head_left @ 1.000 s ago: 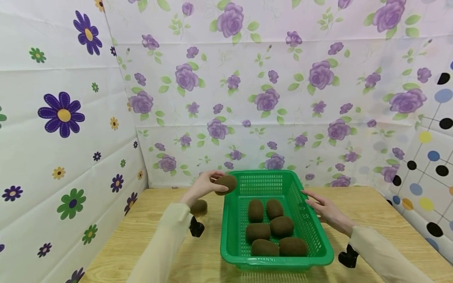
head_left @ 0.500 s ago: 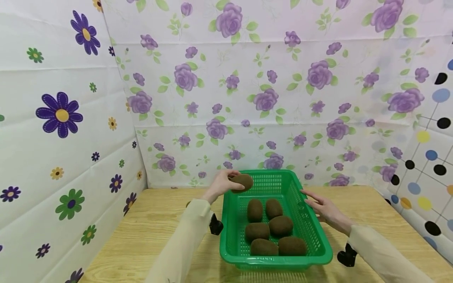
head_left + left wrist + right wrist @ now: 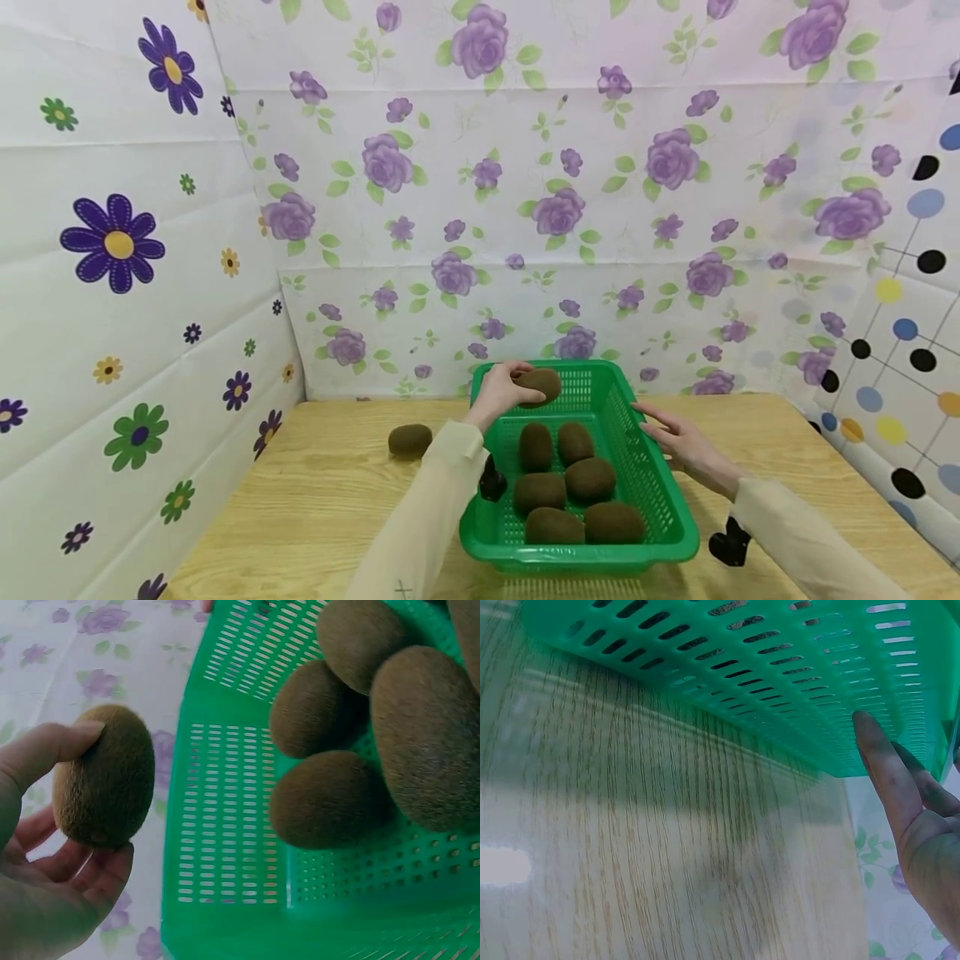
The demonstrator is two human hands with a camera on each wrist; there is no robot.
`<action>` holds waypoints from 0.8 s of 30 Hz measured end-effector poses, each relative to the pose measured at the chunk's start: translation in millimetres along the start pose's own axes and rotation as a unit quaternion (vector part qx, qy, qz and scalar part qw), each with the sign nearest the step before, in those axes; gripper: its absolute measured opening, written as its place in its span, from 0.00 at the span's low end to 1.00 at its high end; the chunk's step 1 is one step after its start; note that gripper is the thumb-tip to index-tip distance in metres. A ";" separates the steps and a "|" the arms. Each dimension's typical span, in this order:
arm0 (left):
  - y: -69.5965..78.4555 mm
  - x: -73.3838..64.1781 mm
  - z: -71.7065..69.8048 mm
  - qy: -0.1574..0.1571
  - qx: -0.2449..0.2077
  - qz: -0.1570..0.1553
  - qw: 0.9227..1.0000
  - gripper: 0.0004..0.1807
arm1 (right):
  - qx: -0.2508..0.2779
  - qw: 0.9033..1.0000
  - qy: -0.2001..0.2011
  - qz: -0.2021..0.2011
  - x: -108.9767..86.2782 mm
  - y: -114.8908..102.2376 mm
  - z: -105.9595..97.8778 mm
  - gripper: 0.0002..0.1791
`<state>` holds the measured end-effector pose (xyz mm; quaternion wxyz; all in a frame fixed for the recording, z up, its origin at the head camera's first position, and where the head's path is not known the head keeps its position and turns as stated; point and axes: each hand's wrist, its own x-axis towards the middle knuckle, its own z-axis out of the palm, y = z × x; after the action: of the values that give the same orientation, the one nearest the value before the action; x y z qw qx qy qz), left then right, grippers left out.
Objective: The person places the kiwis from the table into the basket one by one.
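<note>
A brown, fuzzy kiwifruit (image 3: 540, 387) is gripped between the thumb and fingers of my left hand (image 3: 501, 390), above the back left part of a green plastic basket (image 3: 577, 553). In the left wrist view this kiwifruit (image 3: 105, 780) stands apart from the basket wall (image 3: 225, 817). Several more kiwifruit (image 3: 590, 481) lie on the basket floor, mostly toward the front. Against the basket's right side rests my right hand (image 3: 686, 442), its fingers extended along the outer wall. The right wrist view shows a fingertip (image 3: 866, 724) at the slotted wall.
One kiwifruit (image 3: 410, 441) lies on the wooden table (image 3: 315, 500), left of the basket and beside the left sleeve. Flower-patterned cloth (image 3: 420, 217) hangs behind the table and along its left side; a dotted cloth (image 3: 900, 400) closes the right.
My left hand has carried the kiwifruit rightward, from beside the basket's left rim to above its inside. The table kiwifruit is now uncovered. My right hand stays at the basket's side.
</note>
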<state>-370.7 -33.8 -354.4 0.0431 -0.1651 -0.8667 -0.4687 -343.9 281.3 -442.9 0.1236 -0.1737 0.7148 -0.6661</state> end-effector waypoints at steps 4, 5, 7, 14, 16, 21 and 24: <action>-6.7 1.1 9.9 0.042 0.011 -0.005 0.999 0.24 | -0.004 1.000 0.005 -0.001 0.1 1.1 -0.4 0.31; -8.4 1.2 12.6 0.055 0.013 -0.007 0.998 0.24 | -0.003 1.000 0.007 0.001 0.3 1.3 -0.5 0.31; -10.4 0.7 17.7 0.079 0.014 -0.017 0.997 0.23 | -0.003 1.000 0.010 0.005 0.2 1.7 -0.6 0.31; -21.4 -2.4 33.1 0.133 0.018 -0.062 0.989 0.22 | 0.003 1.000 0.006 0.002 -0.1 3.1 -0.3 0.30; -26.2 -3.4 36.5 0.137 0.012 -0.075 0.988 0.21 | 0.000 1.000 0.007 0.000 -0.1 2.6 0.0 0.31; -36.6 -3.6 42.2 0.156 0.003 -0.093 0.983 0.24 | -0.002 1.000 0.013 0.003 0.7 2.3 0.9 0.31; -40.6 -1.3 44.3 0.178 -0.004 -0.102 0.979 0.25 | -0.005 1.000 0.016 0.005 1.3 2.6 1.6 0.30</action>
<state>-379.2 -18.0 -411.8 0.1481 0.0105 -0.8553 -0.4964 -344.6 279.4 -445.5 0.1148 -0.1599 0.7208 -0.6646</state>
